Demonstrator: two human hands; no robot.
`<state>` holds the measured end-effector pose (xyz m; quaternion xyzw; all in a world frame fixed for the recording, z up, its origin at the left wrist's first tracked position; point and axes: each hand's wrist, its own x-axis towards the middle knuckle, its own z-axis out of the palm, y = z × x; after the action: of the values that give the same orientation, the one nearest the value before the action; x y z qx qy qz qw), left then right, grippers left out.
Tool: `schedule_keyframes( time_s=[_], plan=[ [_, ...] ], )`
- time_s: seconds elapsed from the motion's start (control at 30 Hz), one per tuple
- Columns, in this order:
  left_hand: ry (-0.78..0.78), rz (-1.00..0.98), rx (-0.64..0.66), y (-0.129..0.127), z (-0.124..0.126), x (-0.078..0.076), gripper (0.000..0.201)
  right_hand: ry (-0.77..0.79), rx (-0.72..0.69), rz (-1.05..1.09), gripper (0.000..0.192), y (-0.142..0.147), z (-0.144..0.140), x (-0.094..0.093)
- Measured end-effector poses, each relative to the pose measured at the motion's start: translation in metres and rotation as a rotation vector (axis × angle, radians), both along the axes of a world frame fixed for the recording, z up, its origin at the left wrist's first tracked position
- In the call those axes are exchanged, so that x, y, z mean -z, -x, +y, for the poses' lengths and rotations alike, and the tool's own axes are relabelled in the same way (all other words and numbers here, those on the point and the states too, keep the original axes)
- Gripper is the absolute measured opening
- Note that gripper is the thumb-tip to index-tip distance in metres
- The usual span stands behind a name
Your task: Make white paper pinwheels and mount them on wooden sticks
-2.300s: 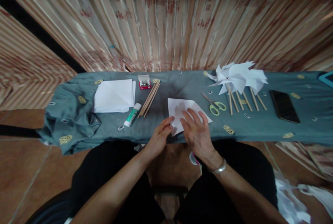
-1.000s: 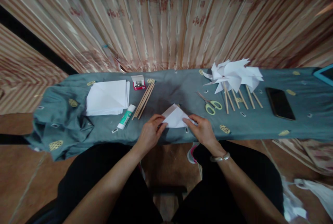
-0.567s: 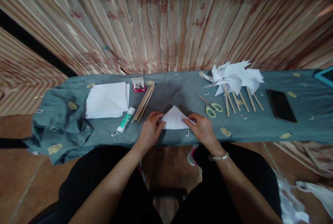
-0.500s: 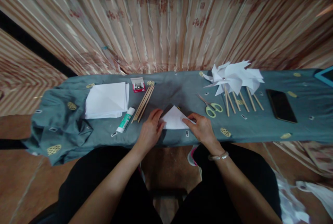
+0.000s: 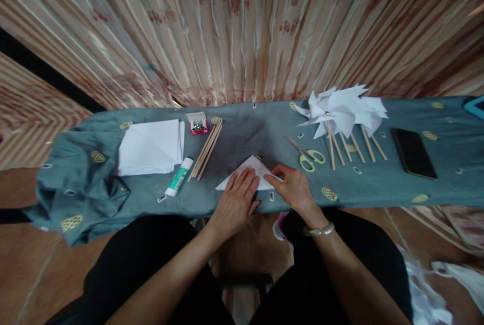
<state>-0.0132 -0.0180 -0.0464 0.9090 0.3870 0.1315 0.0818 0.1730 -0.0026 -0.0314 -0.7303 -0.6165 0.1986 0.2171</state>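
A white sheet of paper (image 5: 254,163), folded into a triangle with its point away from me, lies at the table's near edge. My left hand (image 5: 238,196) is flat on it, fingers stretched out and pressing on its left and middle part. At the paper's right corner, my right hand (image 5: 293,186) pinches the edge between thumb and fingers. A silver bracelet (image 5: 318,230) is on my right wrist. Green-handled scissors (image 5: 307,155) lie just beyond my right hand, blades half apart. Several wooden sticks (image 5: 206,151) lie beyond my left hand.
A stack of white paper (image 5: 149,148), a glue stick (image 5: 179,177) and a small red box of metal pins (image 5: 197,124) are on the left. Several white paper pinwheels (image 5: 340,111) on sticks and a black phone (image 5: 414,153) lie on the right. A curtain (image 5: 242,33) hangs behind.
My left hand has let go of the paper's left corner and moved right, now flat on the paper with fingers outstretched. My right hand keeps its pinch at the right corner.
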Motion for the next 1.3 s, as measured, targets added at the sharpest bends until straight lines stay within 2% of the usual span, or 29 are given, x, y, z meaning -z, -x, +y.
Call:
schedule_keyframes(
  time_s=[0.27, 1.03, 1.2, 1.3],
  plan=[
    [0.012, 0.017, -0.001, -0.0013, 0.0029, -0.0020, 0.054, -0.021, 0.007, -0.017, 0.013, 0.0005, 0.0013, 0.0016],
    [0.026, 0.069, -0.007, -0.0032, 0.0060, -0.0021, 0.058, 0.064, 0.011, -0.027, 0.015, 0.0016, 0.0034, -0.0046],
    [0.023, 0.068, -0.001, -0.0029, 0.0061, 0.0003, 0.058, 0.045, -0.002, -0.054, 0.014, 0.0032, 0.0020, -0.0032],
    [0.024, 0.070, 0.012, -0.0022, 0.0058, 0.0019, 0.062, -0.037, -0.035, -0.114, 0.014, 0.0051, -0.0015, 0.0018]
  ],
)
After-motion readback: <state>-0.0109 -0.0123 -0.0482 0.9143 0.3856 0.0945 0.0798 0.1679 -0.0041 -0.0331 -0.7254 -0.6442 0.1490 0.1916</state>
